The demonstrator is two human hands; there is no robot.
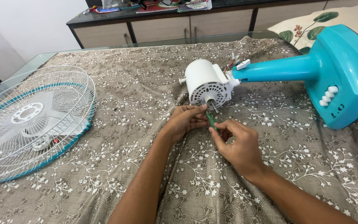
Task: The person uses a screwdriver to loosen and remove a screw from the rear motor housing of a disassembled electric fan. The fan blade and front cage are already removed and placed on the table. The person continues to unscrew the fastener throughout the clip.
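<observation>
Both hands grasp a green-handled screwdriver (211, 119) just below the white fan motor (206, 84): left hand (186, 120) pinching its tip end, right hand (239, 143) gripping the handle. Keeping the tip steady against the motor face seems wise

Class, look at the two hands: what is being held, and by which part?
Both hands, left hand and right hand, pinch a small green tool near its handle end, below the white fan motor.

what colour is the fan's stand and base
Bright turquoise blue; the fan base and its neck show clearly in the head view, beside the white motor.
</observation>
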